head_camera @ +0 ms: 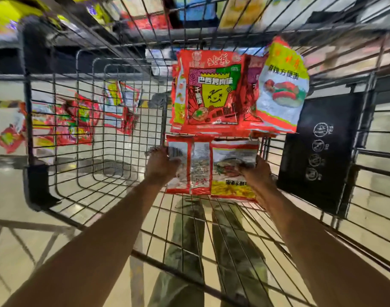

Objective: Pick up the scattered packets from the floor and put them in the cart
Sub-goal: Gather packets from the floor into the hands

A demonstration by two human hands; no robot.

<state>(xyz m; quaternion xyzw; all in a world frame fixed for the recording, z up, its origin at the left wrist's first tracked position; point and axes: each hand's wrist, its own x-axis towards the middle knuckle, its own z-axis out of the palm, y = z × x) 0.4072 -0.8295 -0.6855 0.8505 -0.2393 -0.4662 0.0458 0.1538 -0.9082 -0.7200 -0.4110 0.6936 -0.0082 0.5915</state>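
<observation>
Both my arms reach into the wire cart (94, 120). My left hand (161, 166) grips the left side of a red and white noodle packet (194, 167). My right hand (259, 173) grips a red and yellow packet (231, 171) beside it, overlapping. Just beyond them, inside the cart, lie several more packets: a red one with a yellow smiling face (211, 91) on top and a white and green one (282, 89) tilted at the right. Through the cart's left wall I see scattered packets on the floor (76, 120), blurred.
A black plastic flap (318, 151) with white icons stands at the cart's right side. Store shelves (211, 9) with goods run along the top. Through the cart's wire I see my trouser legs (187, 240) on a pale tiled floor (12, 196).
</observation>
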